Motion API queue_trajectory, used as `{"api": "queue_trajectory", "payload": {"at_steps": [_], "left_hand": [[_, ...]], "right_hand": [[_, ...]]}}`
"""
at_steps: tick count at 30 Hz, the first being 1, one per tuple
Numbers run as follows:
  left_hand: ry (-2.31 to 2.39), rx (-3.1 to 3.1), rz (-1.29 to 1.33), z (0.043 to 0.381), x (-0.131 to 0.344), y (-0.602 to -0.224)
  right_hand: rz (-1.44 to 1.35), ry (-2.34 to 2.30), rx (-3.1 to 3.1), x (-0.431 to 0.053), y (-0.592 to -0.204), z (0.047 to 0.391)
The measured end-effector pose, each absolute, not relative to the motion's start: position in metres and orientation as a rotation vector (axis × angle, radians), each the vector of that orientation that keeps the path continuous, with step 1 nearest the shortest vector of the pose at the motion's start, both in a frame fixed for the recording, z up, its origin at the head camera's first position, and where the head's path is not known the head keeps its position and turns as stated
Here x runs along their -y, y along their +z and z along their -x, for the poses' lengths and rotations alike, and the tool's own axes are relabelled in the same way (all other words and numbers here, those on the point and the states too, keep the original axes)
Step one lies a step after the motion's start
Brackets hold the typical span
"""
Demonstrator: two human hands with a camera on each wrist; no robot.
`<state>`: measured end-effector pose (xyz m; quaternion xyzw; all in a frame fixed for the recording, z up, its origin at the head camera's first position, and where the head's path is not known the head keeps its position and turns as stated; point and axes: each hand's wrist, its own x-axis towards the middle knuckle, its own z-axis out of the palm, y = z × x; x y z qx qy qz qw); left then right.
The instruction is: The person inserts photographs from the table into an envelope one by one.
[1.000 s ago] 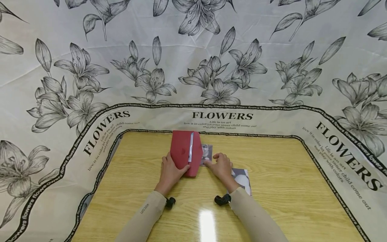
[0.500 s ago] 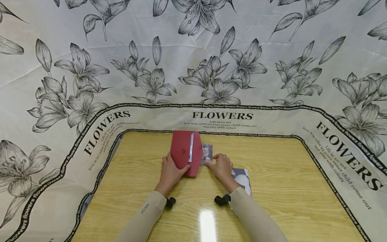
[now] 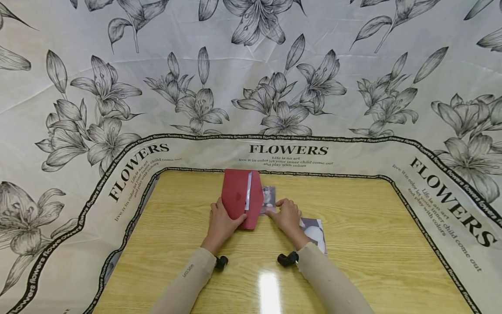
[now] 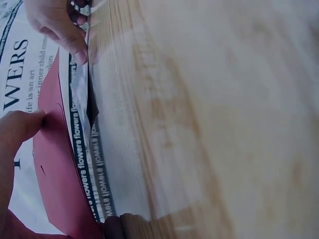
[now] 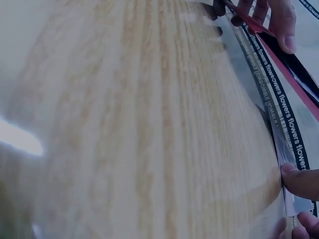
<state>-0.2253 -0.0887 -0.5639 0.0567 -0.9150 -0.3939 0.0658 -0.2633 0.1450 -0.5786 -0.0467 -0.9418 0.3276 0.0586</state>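
Observation:
My left hand (image 3: 222,222) grips the lower left part of a red paper envelope (image 3: 235,189), thumb across its front and fingers behind. The envelope's flap is open toward the right, and a pale sheet (image 3: 248,194) shows in its mouth. To the right, a small picture card (image 3: 269,197) overlaps the flap's edge in the head view. My right hand (image 3: 288,216) pinches that card near its lower edge, thumb visible in the right wrist view. A larger picture print (image 3: 315,231) lies on the table beside the right wrist, partly hidden by it.
The wood-grain table (image 3: 376,226) has a glossy surface with a bright light reflection near its front. A flower-printed cloth (image 3: 290,117) hangs behind and runs round the table's far and side edges.
Both hands and the red envelope keep their places. The small picture card has shifted very slightly away from me at its far edge.

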Motion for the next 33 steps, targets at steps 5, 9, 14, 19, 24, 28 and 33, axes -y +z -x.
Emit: {"api": "queue_trajectory", "payload": {"at_steps": [5,9,14,19,24,28,33], "left_hand": [[-1.192,2.751,-0.168,0.2247,0.0891,-0.5639],[-1.201,2.75,-0.164,0.2241,0.0893,-0.5635],[-1.218,2.748,-0.164,0.2243,0.0894,-0.5638],[-1.221,2.743,-0.164,0.2243,0.0891,-0.564],[-1.217,2.743,-0.16,0.2247,0.0888,-0.5653],[-1.213,2.739,-0.157,0.2253,0.0886,-0.5661],[-1.209,2.737,-0.159,0.2259,0.0882,-0.5661]], "right_hand": [[0.124,1.009,2.831,-0.142,-0.5763,0.2615],[0.106,1.014,2.839,-0.1406,-0.5748,0.2615],[0.081,1.003,2.842,-0.1406,-0.5741,0.262],[0.061,1.017,2.832,-0.1406,-0.5748,0.2622],[0.065,1.035,2.848,-0.1403,-0.5746,0.262],[0.06,1.065,2.861,-0.1404,-0.5736,0.2622],[0.021,1.127,2.847,-0.1412,-0.5734,0.2617]]}}
